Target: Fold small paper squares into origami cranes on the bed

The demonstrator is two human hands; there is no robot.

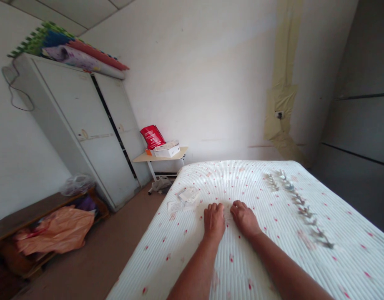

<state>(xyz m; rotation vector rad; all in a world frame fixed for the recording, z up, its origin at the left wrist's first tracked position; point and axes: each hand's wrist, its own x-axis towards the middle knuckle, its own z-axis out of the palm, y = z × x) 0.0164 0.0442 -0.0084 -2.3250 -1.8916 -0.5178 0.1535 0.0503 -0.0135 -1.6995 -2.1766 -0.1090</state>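
My left hand [214,221] and my right hand [244,218] are close together over the middle of the bed, fingers curled and pressed down. Between them shows a thin pale sheet of paper [228,215], its edges hard to separate from the bedspread. Each hand seems to pinch one side of it, fingertips mostly hidden. Left of my hands lie several loose pale paper sheets [188,195], partly overlapping. To the right, small folded paper figures [301,201] with pointed ends stand in a long slanting row, with a shorter row [272,182] beside its far end.
The bed [242,266] has a white ribbed cover with red specks. Beyond its far left corner, a small table [141,158] carries a red bag [152,136] and a white box [168,151]. A grey cabinet [76,125] and a low wooden bench [38,212] stand left.
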